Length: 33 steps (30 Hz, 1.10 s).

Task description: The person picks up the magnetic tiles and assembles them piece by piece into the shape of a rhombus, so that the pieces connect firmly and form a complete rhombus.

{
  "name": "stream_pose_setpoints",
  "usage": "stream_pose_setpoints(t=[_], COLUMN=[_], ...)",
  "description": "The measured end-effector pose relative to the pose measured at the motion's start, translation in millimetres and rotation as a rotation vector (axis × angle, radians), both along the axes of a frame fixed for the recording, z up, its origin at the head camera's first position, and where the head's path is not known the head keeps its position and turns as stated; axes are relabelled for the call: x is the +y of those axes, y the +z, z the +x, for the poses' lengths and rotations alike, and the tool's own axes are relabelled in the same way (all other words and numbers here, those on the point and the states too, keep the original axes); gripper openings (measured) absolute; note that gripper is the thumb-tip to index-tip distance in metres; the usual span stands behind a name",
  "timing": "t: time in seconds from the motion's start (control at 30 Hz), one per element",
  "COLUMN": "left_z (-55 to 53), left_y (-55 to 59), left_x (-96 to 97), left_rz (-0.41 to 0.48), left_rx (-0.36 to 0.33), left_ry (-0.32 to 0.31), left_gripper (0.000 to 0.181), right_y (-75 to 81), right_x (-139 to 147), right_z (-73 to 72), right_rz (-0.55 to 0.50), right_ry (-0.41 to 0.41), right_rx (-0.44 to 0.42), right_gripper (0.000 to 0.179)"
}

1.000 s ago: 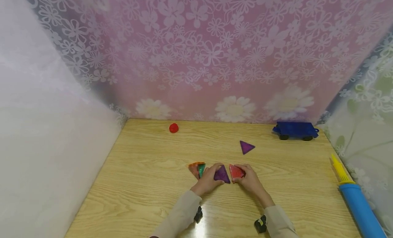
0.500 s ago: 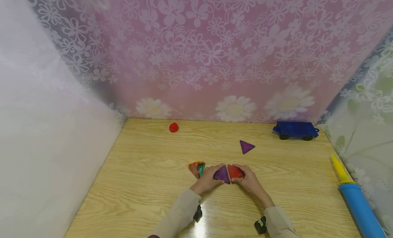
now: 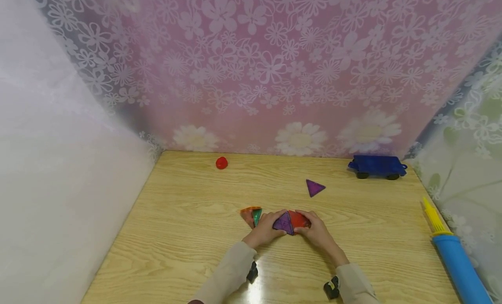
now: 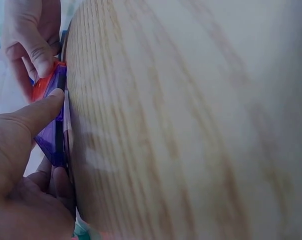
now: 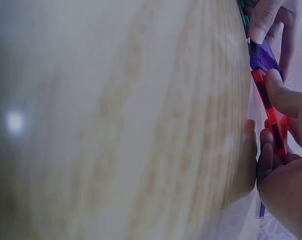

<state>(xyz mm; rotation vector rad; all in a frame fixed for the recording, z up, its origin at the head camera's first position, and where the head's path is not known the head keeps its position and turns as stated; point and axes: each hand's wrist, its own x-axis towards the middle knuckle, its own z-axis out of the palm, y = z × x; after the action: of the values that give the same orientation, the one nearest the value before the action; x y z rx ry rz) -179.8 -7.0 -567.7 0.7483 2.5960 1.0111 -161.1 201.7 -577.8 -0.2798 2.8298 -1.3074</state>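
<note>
Now the red tile (image 3: 299,220) meets the purple tile (image 3: 284,223) edge to edge, where a second ago a gap parted them; the right hand (image 3: 319,232) has come a little left with it, while the left hand (image 3: 264,230) has hardly moved; the left thumb and fingers pinch the purple tile, the right thumb and fingers grip the red one.

The pair sits between the hands, low on the table (image 3: 188,251); the purple tile is a see-through triangle with a darker rim; the red one is bright and clear, partly hidden by fingers, with dark bars (image 5: 276,135) along its edge.

The table is pale, wood-grained, with a glare spot near the front; an orange piece (image 3: 249,215) and a green piece (image 3: 256,216) lie beside the left hand; a loose triangle (image 3: 315,188), also purple, lies farther back; a red knob (image 3: 221,163) and a blue cart (image 3: 378,165) stand near the back edge; a blue-and-yellow pump (image 3: 459,260) lies at the right; behind hangs a pink flowered backdrop (image 3: 274,55).
</note>
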Motion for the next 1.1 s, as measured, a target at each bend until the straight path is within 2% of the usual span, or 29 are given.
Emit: stream_pose_setpoints(t=[0.23,0.33,0.5,0.63,0.87,1.1], left_z=[3.2,3.6,0.6,-1.1,2.5,1.8], left_y=[-4.8,-9.4,-15.3,-14.3,-5.6,-10.8], left_x=[-1.2,-1.6,-3.0,-5.0,-6.4,-6.9], left_rz=[0.061,0.085,0.106,0.139,0.203,0.234], left_rx=[-0.017,-0.029,-0.006,-0.016,-0.081,-0.075], left_ry=[0.026,0.043,0.039,0.034,0.067,0.078], left_gripper=[0.065,0.060,0.057,0.057,0.056,0.053], right_y=[0.4,0.3,-1.0,-0.2,-0.8,2.6], right_x=[4.4,5.0,2.2,-1.4,-5.5,-9.9], right_z=[1.8,2.8,2.4,1.5,0.1,2.7], right_rz=[-0.030,-0.026,0.009,0.048,0.086,0.090], right_ry=[-0.002,0.006,0.001,-0.013,-0.018,-0.031], right_rx=[-0.019,0.004,0.033,0.015,-0.013,-0.002], right_gripper=[0.063,0.063,0.061,0.061,0.061,0.060])
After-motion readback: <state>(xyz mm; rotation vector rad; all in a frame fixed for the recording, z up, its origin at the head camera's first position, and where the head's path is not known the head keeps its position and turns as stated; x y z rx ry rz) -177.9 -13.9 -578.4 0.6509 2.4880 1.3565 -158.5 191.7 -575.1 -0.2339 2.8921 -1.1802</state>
